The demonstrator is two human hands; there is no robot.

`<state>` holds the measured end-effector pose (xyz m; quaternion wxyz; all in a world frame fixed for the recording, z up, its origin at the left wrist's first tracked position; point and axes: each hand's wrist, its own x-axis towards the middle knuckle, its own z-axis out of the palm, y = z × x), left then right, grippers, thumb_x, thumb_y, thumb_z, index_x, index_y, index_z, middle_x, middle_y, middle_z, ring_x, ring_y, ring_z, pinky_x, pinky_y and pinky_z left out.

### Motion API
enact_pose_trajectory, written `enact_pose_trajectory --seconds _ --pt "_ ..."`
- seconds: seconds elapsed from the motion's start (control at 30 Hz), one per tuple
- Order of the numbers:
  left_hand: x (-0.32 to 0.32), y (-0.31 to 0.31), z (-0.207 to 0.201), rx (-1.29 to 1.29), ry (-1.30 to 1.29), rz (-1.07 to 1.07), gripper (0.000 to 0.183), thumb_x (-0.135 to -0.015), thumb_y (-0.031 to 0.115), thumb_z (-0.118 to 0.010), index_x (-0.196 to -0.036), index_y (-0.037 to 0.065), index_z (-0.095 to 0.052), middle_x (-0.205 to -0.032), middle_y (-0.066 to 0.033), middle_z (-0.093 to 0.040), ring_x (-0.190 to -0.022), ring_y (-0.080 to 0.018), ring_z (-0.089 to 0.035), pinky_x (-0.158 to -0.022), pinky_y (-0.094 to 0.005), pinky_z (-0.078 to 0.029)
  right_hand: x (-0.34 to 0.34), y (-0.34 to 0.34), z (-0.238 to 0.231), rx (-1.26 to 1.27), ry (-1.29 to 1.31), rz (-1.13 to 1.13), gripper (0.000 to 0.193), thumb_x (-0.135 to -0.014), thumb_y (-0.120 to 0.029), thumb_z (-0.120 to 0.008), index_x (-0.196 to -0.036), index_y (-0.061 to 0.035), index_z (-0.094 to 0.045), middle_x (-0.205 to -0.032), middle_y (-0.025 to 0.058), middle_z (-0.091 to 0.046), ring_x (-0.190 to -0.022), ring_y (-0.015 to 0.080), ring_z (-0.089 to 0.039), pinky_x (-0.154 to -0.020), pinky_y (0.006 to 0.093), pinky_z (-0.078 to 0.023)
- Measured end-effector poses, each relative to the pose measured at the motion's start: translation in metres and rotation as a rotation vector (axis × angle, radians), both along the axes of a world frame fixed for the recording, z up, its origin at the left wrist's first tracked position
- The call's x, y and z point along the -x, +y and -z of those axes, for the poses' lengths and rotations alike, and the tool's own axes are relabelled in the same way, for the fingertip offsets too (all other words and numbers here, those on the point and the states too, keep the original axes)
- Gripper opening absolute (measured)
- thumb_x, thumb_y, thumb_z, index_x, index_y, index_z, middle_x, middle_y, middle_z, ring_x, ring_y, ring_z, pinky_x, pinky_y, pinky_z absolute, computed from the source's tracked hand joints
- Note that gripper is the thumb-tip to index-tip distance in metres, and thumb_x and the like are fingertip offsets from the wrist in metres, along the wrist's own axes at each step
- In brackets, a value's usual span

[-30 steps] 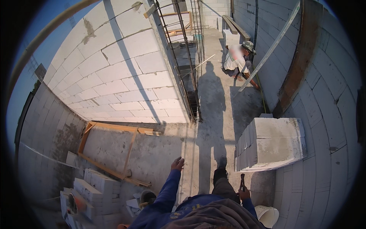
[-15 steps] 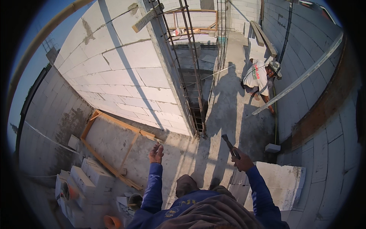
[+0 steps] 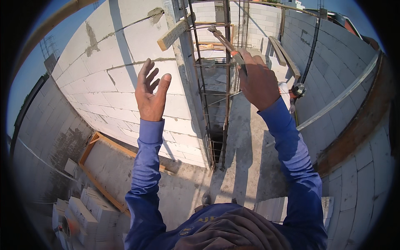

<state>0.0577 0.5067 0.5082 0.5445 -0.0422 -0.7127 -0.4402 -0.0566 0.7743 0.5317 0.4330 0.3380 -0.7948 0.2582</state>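
My right hand [image 3: 259, 81] is raised and wrapped around the handle of a hammer [image 3: 225, 41]. The hammer tilts up to the left, its head in front of the upright rebar cage [image 3: 228, 87]. My left hand [image 3: 152, 92] is lifted before the white block wall [image 3: 112, 81], fingers spread and palm bare. Above and to its right, a short wooden block [image 3: 173, 36] juts out from the wall's end, beside a long upright board or strip [image 3: 187, 83]. Neither hand appears to touch the wall or the block.
A wooden frame [image 3: 96, 177] lies on the concrete floor at left. White blocks [image 3: 85, 212] are stacked at lower left with an orange container [image 3: 71, 226]. At right a person [image 3: 287, 92] crouches, partly hidden by my arm, near planks [image 3: 285, 58] and a slanting pale bar [image 3: 339, 98].
Both hands have risen from low in front of my body toward the wall's end. The hammer has come up with my right hand. My view has tilted up slightly.
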Motion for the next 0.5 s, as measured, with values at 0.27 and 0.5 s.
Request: enact_pose_trajectory --seconds 0.27,0.5 --pt "0.061 -0.027 -0.047 0.184 0.125 0.072 0.076 -0.088 0.033 -0.080 -0.145 -0.005 -0.049 -0.135 -0.0314 -0.058 -0.126 -0.0382 -0.060 -0.105 -0.0451 -0.050 0.009 -0.078 -0.023 -0.001 -0.068 0.230 0.053 -0.089 -0.012 -0.064 -0.139 -0.0230 -0.053 -0.100 0.0196 -0.063 -0.082 0.0420 -0.070 -0.075 0.0520 -0.056" --pt "0.069 -0.027 -0.051 0.113 0.151 0.200 0.050 -0.096 0.022 -0.072 -0.136 -0.006 -0.059 -0.117 -0.0271 -0.069 -0.113 -0.0284 -0.068 -0.101 -0.0400 -0.053 0.019 -0.097 -0.028 -0.016 0.128 0.383 0.065 -0.086 -0.007 -0.061 -0.147 -0.0259 -0.048 -0.108 0.0194 -0.059 -0.090 0.0416 -0.066 -0.073 0.0523 -0.056"
